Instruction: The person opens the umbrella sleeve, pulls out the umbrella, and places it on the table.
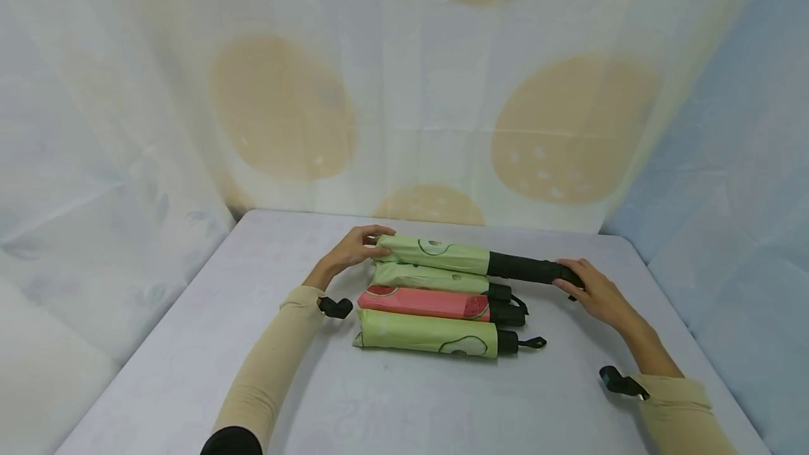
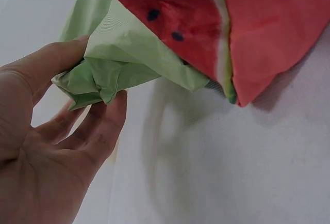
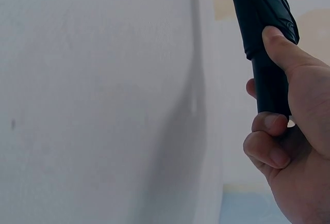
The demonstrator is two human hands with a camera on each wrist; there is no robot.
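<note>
I see my left hand (image 1: 351, 250) pinching the cloth tip of the top green umbrella (image 1: 436, 255), at 12 o'clock of the row; my right hand (image 1: 597, 293) curls round its black handle (image 1: 527, 269). I should keep it level, I think.

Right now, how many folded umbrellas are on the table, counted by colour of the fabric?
Green umbrellas: 3, namely the far one held at both ends by the left hand and the right hand, the second one and the nearest one.
Red watermelon umbrella: 1.
Total: 4.
</note>
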